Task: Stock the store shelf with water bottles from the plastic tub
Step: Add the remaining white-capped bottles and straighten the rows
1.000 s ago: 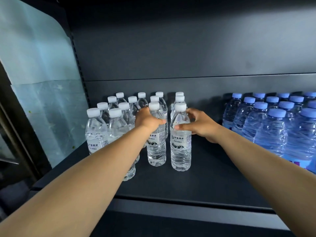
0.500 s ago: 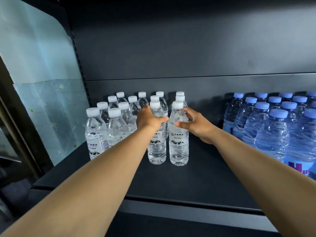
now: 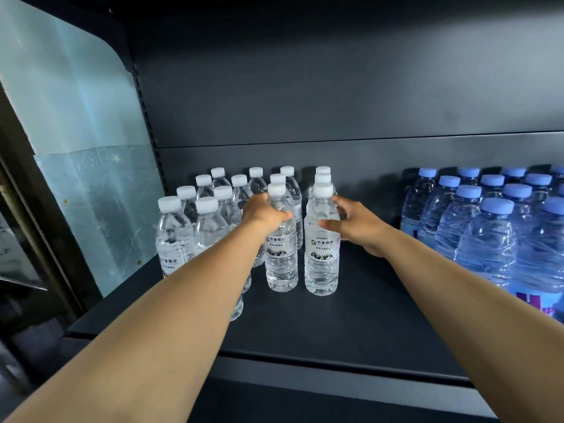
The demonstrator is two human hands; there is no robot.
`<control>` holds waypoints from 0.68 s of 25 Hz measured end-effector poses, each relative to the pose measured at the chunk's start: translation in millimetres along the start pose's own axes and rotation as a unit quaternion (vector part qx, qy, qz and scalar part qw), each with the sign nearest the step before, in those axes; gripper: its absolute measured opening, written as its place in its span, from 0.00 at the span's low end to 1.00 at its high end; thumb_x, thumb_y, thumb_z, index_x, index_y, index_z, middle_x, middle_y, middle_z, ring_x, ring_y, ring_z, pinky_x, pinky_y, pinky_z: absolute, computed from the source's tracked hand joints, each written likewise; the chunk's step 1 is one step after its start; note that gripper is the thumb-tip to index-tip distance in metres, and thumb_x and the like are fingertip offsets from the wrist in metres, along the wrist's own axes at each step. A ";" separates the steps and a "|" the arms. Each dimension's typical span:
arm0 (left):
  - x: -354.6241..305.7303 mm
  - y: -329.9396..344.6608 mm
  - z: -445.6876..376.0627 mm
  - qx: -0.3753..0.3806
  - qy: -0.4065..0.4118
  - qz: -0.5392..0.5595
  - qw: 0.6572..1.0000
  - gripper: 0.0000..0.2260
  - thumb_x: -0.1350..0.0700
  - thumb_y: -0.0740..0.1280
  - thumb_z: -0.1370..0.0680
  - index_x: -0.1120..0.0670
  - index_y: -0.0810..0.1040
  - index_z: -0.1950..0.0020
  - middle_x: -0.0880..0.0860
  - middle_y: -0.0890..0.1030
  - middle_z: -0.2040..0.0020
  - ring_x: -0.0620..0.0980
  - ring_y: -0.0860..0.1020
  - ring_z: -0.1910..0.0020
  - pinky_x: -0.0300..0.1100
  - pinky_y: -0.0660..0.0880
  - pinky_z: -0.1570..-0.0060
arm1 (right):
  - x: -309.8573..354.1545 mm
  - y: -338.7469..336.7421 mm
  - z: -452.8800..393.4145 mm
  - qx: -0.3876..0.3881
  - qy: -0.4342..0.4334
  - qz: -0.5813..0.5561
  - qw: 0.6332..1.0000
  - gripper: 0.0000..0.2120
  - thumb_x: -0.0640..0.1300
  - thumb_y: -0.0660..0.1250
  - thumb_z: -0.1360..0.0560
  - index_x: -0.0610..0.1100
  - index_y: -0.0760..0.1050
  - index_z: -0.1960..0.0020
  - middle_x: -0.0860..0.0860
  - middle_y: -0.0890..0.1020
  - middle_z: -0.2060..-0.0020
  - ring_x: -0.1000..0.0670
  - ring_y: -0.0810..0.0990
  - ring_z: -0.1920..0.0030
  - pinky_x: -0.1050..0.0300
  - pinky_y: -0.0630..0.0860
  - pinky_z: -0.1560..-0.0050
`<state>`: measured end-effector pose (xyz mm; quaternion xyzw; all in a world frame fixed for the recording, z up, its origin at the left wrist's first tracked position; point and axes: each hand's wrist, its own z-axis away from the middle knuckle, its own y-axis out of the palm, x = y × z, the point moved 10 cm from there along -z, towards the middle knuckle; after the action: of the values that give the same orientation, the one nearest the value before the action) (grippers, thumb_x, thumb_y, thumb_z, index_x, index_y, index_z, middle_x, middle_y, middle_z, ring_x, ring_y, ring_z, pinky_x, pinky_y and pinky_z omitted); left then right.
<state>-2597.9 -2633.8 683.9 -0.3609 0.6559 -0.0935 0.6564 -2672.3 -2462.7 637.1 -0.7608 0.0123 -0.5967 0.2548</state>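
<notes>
Two clear water bottles with white caps stand side by side on the dark shelf (image 3: 305,325), in front of several like them. My left hand (image 3: 265,212) grips the left bottle (image 3: 280,257) around its shoulder. The right bottle (image 3: 322,264) stands upright beside it. My right hand (image 3: 358,224) is at that bottle's right side, fingers spread and loosened, with the thumb across its front and the fingertips by its shoulder. The plastic tub is not in view.
A block of larger bottles with blue caps (image 3: 488,236) fills the shelf's right end. The shelf's back panel (image 3: 335,102) rises behind the rows. A pale blue sheet (image 3: 76,132) covers the left side. Bare shelf lies between the two bottle groups.
Both hands pushed the two front bottles back towards the rows. My right hand has since loosened its hold and drawn slightly to the right.
</notes>
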 end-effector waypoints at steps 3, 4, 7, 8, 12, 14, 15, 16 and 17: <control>-0.5 0.8 -1.1 0.006 -0.002 0.000 1.000 0.32 0.56 0.71 0.27 0.58 0.61 0.26 0.55 0.69 0.30 0.54 0.69 0.31 0.44 0.65 0.33 | 0.7 1.9 -0.7 0.001 0.005 0.025 1.000 0.36 0.54 0.71 0.33 0.52 0.63 0.28 0.49 0.71 0.30 0.45 0.72 0.32 0.42 0.71 0.34; -0.7 0.8 -0.7 0.004 -0.001 -0.001 1.000 0.32 0.56 0.71 0.27 0.58 0.61 0.26 0.55 0.69 0.29 0.55 0.69 0.31 0.44 0.65 0.32 | 1.4 3.2 -1.9 0.003 0.008 0.029 1.000 0.35 0.54 0.70 0.32 0.52 0.62 0.27 0.50 0.70 0.29 0.45 0.71 0.31 0.42 0.70 0.33; 0.7 1.8 -1.9 0.001 0.001 0.000 1.000 0.30 0.56 0.71 0.27 0.59 0.63 0.28 0.55 0.71 0.31 0.55 0.71 0.33 0.43 0.66 0.34 | 4.6 6.5 -5.1 0.006 0.017 0.034 0.999 0.33 0.50 0.69 0.27 0.52 0.60 0.26 0.51 0.68 0.28 0.45 0.70 0.31 0.42 0.68 0.32; 0.7 1.7 -1.4 0.001 0.003 0.001 1.000 0.29 0.56 0.71 0.27 0.59 0.64 0.29 0.55 0.72 0.32 0.54 0.71 0.34 0.43 0.67 0.35 | 5.1 7.4 -5.3 0.006 0.020 0.039 0.999 0.33 0.49 0.68 0.27 0.52 0.59 0.25 0.51 0.68 0.28 0.45 0.69 0.30 0.42 0.68 0.32; 1.4 0.8 0.2 -0.002 0.008 -0.003 1.000 0.30 0.56 0.71 0.27 0.59 0.63 0.28 0.55 0.71 0.32 0.55 0.71 0.33 0.43 0.67 0.34 | 7.6 6.4 -1.3 -0.004 0.020 0.035 0.999 0.32 0.47 0.68 0.25 0.51 0.59 0.25 0.52 0.68 0.28 0.46 0.69 0.30 0.43 0.68 0.31; 0.9 0.7 0.1 -0.002 0.012 -0.010 1.000 0.31 0.55 0.71 0.27 0.58 0.63 0.27 0.55 0.69 0.30 0.55 0.69 0.32 0.44 0.66 0.33 | 8.7 6.4 3.5 -0.009 0.018 0.035 0.999 0.32 0.47 0.68 0.25 0.50 0.59 0.25 0.51 0.69 0.29 0.46 0.70 0.31 0.44 0.69 0.32; 0.5 1.5 -0.8 0.000 0.014 -0.013 1.000 0.31 0.55 0.71 0.27 0.58 0.62 0.27 0.56 0.69 0.29 0.56 0.69 0.31 0.44 0.65 0.33 | 9.9 5.5 5.8 -0.016 0.015 0.041 0.999 0.31 0.47 0.67 0.25 0.50 0.59 0.25 0.51 0.69 0.29 0.46 0.71 0.32 0.44 0.69 0.32; 0.1 2.0 -1.2 0.004 0.015 -0.016 1.000 0.32 0.54 0.71 0.27 0.58 0.62 0.27 0.56 0.68 0.29 0.56 0.69 0.31 0.45 0.65 0.32 | 12.1 4.6 8.7 -0.023 0.012 0.051 0.998 0.31 0.48 0.67 0.25 0.50 0.60 0.25 0.51 0.70 0.30 0.46 0.71 0.32 0.45 0.69 0.32; -0.1 2.2 -1.6 0.008 0.016 -0.020 1.000 0.32 0.53 0.71 0.27 0.58 0.61 0.26 0.56 0.68 0.28 0.55 0.69 0.31 0.45 0.65 0.32 | 14.9 4.2 11.8 -0.030 0.008 0.060 0.998 0.31 0.48 0.67 0.25 0.50 0.59 0.25 0.51 0.70 0.30 0.47 0.71 0.32 0.45 0.69 0.32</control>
<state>-2600.2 -2632.7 682.8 -0.3674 0.6578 -0.1177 0.6469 -2656.0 -2466.8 647.0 -0.7611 0.0779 -0.5861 0.2667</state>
